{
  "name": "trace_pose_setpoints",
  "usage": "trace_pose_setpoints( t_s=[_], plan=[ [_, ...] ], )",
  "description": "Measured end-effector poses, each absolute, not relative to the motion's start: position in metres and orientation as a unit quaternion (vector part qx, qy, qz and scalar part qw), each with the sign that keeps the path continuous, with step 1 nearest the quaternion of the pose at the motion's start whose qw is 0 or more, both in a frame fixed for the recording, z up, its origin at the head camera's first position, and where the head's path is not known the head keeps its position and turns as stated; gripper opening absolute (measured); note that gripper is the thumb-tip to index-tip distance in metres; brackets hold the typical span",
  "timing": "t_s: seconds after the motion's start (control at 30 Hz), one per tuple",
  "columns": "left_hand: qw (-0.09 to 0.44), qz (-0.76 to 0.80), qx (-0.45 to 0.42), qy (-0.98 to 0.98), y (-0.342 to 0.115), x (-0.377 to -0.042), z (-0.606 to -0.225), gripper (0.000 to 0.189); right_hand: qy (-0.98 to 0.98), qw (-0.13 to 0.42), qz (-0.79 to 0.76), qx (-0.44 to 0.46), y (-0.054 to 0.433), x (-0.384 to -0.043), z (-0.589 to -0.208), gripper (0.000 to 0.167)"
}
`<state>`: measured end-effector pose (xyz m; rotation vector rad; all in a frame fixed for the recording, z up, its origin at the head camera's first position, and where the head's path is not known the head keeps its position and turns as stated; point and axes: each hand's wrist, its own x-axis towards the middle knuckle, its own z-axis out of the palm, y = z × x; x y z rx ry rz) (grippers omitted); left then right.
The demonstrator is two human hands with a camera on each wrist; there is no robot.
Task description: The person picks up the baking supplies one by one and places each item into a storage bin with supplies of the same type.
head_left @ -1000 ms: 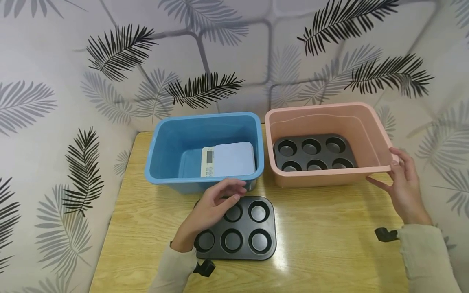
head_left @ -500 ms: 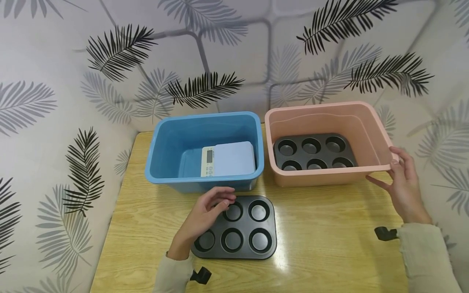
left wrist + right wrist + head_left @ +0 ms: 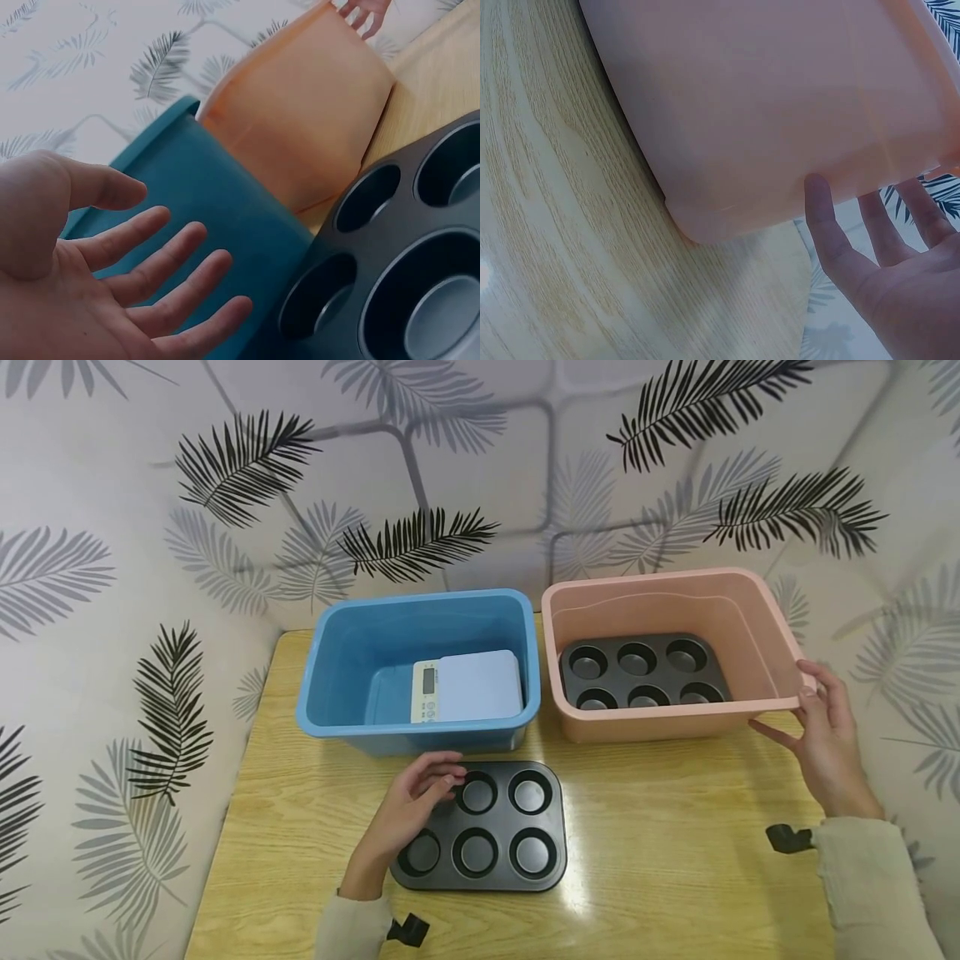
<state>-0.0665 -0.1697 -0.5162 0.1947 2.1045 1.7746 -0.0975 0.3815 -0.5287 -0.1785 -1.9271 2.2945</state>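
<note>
In the head view a dark six-cup muffin pan (image 3: 474, 852) lies on the table in front of the blue bin (image 3: 367, 727). My left hand (image 3: 408, 802) hovers over the pan's far left part, hiding a cup. Its fingers are loosely bent with nothing in them; the left wrist view shows the same hand (image 3: 112, 270) spread beside the blue wall. My right hand (image 3: 828, 743) grips the front right corner of the pink bin (image 3: 675, 727), fingers at the rim, thumb along the front wall. A second muffin pan (image 3: 648, 672) sits inside that bin.
Inside the blue bin lies a white kitchen scale (image 3: 476, 685) with a small display. Both bins stand side by side at the back of the wooden table (image 3: 660, 843), against a leaf-patterned cloth backdrop (image 3: 480, 468).
My left hand has drawn back from the blue bin's front edge, leftward and toward me, over the muffin pan. The right hand keeps its place on the pink bin.
</note>
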Motion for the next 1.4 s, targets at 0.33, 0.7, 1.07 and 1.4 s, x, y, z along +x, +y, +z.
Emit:
trace_pose_setpoints(
  t_s=[0.33,0.7,1.07,1.4],
  plan=[
    [0.197,0.657,0.006,0.727,-0.179,-0.064,-0.53,0.042,-0.618,0.069,0.781,-0.052,0.382,-0.098,-0.53,0.047],
    [0.204,0.665,-0.017,0.718,-0.191,-0.06,-0.54,0.044,-0.628,0.064,0.773,-0.064,0.382,-0.098,-0.531,0.048],
    [0.188,0.66,-0.058,0.725,-0.209,-0.055,-0.546,0.043,-0.628,0.068,0.773,-0.062,0.382,-0.097,-0.532,0.048],
    [0.177,0.645,-0.074,0.739,-0.219,-0.056,-0.547,0.042,-0.645,0.07,0.758,-0.068,0.382,-0.097,-0.531,0.048]
  ],
)
